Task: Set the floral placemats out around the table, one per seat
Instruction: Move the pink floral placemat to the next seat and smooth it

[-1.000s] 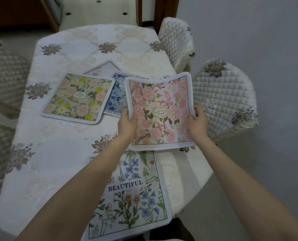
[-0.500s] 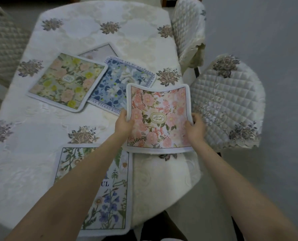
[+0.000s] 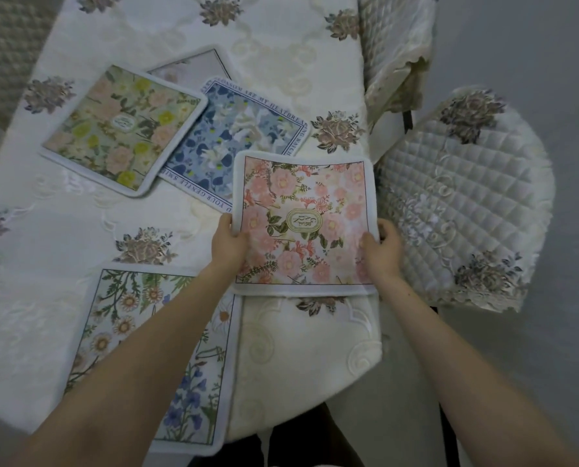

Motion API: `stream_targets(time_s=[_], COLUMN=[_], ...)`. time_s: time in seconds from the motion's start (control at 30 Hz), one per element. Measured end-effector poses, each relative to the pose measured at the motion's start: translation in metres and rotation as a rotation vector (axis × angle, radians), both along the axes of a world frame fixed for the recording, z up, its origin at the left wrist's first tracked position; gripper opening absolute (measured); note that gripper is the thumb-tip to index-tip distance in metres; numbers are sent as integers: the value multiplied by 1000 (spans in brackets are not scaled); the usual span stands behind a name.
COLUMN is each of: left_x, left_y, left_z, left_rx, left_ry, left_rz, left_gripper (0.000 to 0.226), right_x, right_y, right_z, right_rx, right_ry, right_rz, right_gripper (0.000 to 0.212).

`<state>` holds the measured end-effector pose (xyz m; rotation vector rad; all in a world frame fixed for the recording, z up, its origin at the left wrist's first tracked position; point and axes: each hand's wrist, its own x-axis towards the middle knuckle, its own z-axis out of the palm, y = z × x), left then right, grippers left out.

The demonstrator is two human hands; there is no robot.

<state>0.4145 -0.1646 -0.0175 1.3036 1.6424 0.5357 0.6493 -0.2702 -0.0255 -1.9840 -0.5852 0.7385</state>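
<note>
- The pink rose-print fabric placemat with white edging (image 3: pixel 303 220) sits at the table's right edge, by the quilted cream chair (image 3: pixel 463 203).
- The left hand (image 3: pixel 228 242) and right hand (image 3: pixel 382 247) pinch its side edges.
- It looks light and floppy; gripping opposite edges should keep it flat.
- The embroidered white tablecloth (image 3: pixel 281 62) looks smooth; three other mats lie stacked further in.

Mostly buried under the yellow-flowered placemat (image 3: pixel 123 129) and blue placemat (image 3: pixel 237 143): a pale placemat (image 3: pixel 197 67), print unreadable. Partly covered by the left forearm: wildflower placemat (image 3: pixel 133 318). Cut off at the top edge: far chair (image 3: pixel 396 45).
</note>
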Motion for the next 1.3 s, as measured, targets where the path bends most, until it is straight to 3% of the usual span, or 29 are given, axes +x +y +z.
stream_targets(time_s=[0.1, 0.17, 0.3, 0.37, 0.47, 0.53, 0.57, 0.63, 0.73, 0.93, 1.1, 1.2, 1.3], left_x=[-3, -6, -24, -32, -33, -28, -24, -20, -16, -19, -34, -42, -49], left_y=[-7, -14, -21, -15, 2, 13, 18, 23, 25, 25, 30, 29, 28], left_z=[8, 10, 20, 30, 44, 49, 48, 43, 31, 14, 7, 8, 11], left_rx=[-12, -123, -443, -399, -109, 46, 102, 121, 64, 133, 184, 256, 210], left_ry=[-55, -15, 176, 385, 704, 677, 664, 674, 666, 643, 308, 245, 126], left_rz=[79, 112, -75, -237, -384, -411, -429, -475, -484, -399, -371, -386, -371], left_gripper=[13, 16, 17, 28, 36, 25, 29, 49, 50, 43, 25, 20, 20], right_x=[3, 6, 20, 30, 39, 37, 33, 23, 10, -7, -40, -61, -78], right_y=[11, 25, 50, 62, 81, 92, 96, 102, 95, 41, -10, -23, -25], right_z=[9, 16, 30, 36, 45, 47, 47, 41, 29, 17, 7, 8, 14], right_rx=[16, -31, -69, -67, -118, -146, -159, -198, -281, -180, -333, -428, -489], right_ry=[-63, -142, -273, -273, -296, -357, -377, -432, -533, -481, -420, -447, -397], right_rz=[89, 176, 357, 448, 591, 687, 723, 781, 811, 527, 325, 231, 107], right_gripper=[24, 29, 36, 39, 41, 37, 36, 39, 49, 44, 47, 47, 61])
